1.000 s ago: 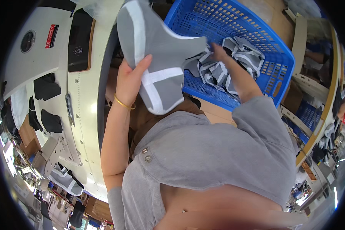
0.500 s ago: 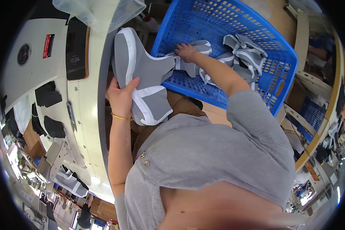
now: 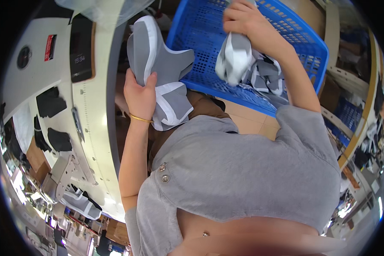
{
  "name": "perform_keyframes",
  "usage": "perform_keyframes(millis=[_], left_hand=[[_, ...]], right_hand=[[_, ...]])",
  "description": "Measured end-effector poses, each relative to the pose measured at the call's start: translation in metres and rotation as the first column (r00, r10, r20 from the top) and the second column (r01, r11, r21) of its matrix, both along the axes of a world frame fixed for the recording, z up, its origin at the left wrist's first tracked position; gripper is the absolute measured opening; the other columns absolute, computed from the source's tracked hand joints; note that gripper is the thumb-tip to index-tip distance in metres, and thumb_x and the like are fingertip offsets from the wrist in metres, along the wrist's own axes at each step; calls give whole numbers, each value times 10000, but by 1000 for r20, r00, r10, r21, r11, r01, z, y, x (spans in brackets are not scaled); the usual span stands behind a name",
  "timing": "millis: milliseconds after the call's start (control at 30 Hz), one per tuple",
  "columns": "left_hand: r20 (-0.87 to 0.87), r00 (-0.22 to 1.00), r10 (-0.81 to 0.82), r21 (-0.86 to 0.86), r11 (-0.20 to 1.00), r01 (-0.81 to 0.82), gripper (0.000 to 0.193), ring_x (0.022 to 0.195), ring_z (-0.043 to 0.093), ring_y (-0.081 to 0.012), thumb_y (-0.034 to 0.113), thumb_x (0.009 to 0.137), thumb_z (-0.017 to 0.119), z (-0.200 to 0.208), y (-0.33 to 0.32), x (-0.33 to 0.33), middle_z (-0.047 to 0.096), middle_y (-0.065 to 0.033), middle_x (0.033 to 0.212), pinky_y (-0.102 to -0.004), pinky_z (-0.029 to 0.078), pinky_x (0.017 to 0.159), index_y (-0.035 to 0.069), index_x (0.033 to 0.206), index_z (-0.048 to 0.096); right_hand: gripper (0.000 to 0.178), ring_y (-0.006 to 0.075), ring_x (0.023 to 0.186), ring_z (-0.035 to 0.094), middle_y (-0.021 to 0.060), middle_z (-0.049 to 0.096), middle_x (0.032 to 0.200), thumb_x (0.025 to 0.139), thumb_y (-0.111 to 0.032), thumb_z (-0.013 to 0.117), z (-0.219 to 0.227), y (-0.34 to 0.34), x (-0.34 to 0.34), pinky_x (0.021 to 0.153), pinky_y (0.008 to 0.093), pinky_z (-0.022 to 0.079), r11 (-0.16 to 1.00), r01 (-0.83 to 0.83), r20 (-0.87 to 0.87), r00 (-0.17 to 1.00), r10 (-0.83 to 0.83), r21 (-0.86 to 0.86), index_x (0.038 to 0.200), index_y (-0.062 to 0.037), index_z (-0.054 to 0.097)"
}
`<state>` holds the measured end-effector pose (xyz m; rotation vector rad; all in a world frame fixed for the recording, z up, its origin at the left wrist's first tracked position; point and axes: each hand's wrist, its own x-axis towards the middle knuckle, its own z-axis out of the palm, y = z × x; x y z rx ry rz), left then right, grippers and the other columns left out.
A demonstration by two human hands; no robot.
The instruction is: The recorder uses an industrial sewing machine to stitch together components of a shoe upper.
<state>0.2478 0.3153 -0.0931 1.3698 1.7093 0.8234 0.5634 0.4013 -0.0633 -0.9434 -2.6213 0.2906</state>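
Note:
My left hand (image 3: 141,96) is closed on a grey fabric piece with white trim (image 3: 168,62), the thumb lying on top of it. This cut, boot-shaped piece stands beside the table edge, above my lap. Over the blue basket (image 3: 187,32), my right hand (image 3: 252,26) grips a bunched grey-and-white fabric piece (image 3: 237,57) that hangs down, slightly blurred. Below it, several similar trimmed fabric pieces (image 3: 266,77) lie heaped in the basket's right part, partly hidden by my right forearm.
On the white table (image 3: 100,123) to my left lie a phone (image 3: 82,49), black fabric pieces (image 3: 52,102) and small metal snips (image 3: 77,123). A clear plastic bag (image 3: 99,10) hangs over the table's far end. Shelving with a wooden edge (image 3: 367,111) stands at the right.
My right hand has lifted a fabric piece out of the basket's left part and moved right and away from me. My left hand keeps its piece, shifted slightly upward in view.

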Motion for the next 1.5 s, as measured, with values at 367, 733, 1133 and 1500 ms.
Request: perform_keyframes(millis=[367, 733, 1133, 1500], left_hand=[[571, 787, -234, -11, 956, 292, 699, 1306, 426, -209, 521, 951, 519, -8, -35, -7, 457, -95, 1391, -332, 327, 1095, 3, 1404, 401], [458, 861, 219, -86, 975, -202, 662, 1074, 554, -263, 38, 641, 677, 70, -80, -44, 590, -122, 1137, -355, 412, 981, -22, 1278, 508], [160, 950, 268, 564, 765, -311, 468, 1051, 621, -339, 263, 757, 656, 60, -212, -286, 605, -259, 1205, -454, 515, 949, -30, 1121, 640], [321, 698, 640, 645, 393, -656, 481, 1108, 610, -348, 270, 892, 573, 206, -446, -373, 585, -286, 1239, -464, 505, 985, -41, 1259, 553]], right_hand=[[212, 332, 1216, 532, 179, 491, 1355, 847, -31, 612, -25, -100, -144, 999, 464, 468, 997, 60, -823, 568, 12, 56, 1056, -64, 605], [518, 349, 1021, 655, 192, 667, 1120, 785, -84, 596, -275, -64, 97, 855, 417, 530, 292, 743, 108, 438, -892, -602, 1295, -81, 504], [316, 139, 902, 632, 45, 669, 936, 840, -257, 642, -128, -45, 190, 815, 301, 505, 574, 466, -212, 622, -754, -674, 1075, -47, 666], [337, 101, 641, 607, 33, 622, 751, 689, -238, 642, 71, -81, -121, 575, 215, 444, 503, -375, -509, 846, -157, -779, 936, -8, 644]])
